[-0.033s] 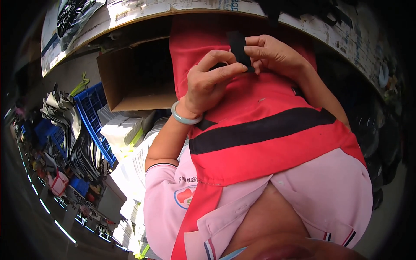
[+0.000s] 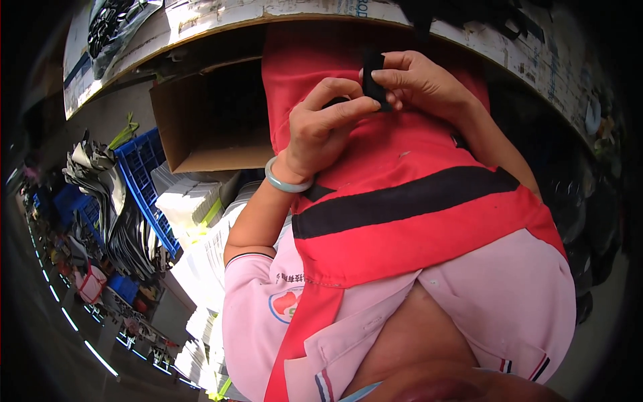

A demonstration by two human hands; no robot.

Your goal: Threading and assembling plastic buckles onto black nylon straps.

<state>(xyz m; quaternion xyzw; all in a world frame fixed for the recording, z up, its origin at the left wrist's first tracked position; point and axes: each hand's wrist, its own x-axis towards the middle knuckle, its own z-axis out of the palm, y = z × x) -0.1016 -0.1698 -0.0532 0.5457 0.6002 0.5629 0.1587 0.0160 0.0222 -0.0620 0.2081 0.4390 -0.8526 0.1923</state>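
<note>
can see a short black strap held up over the lap part of a red apron, just short of the near edge of a paper-covered workbench. pinched near its lower end between thumb and forefinger of the left hand, and clasped along its right side by thumb and fingers of the right hand. partly covered by those fingers, so cannot trace its full outline. can make out another dark patch inside the curl of the left hand, perhaps more of the same strap, but too shadowed to say.

around the left wrist, a pale green bangle. across the apron, below both hands, a broad black band; under the apron, a pink polo shirt.

on the workbench, at left, a clear plastic bag of black parts; at right, a loose heap of black straps. beneath the workbench, left of the apron, an open cardboard box. farther left, a blue plastic crate between white stacks with yellow-green ties and a pile of curved grey-and-black sheets.
</note>
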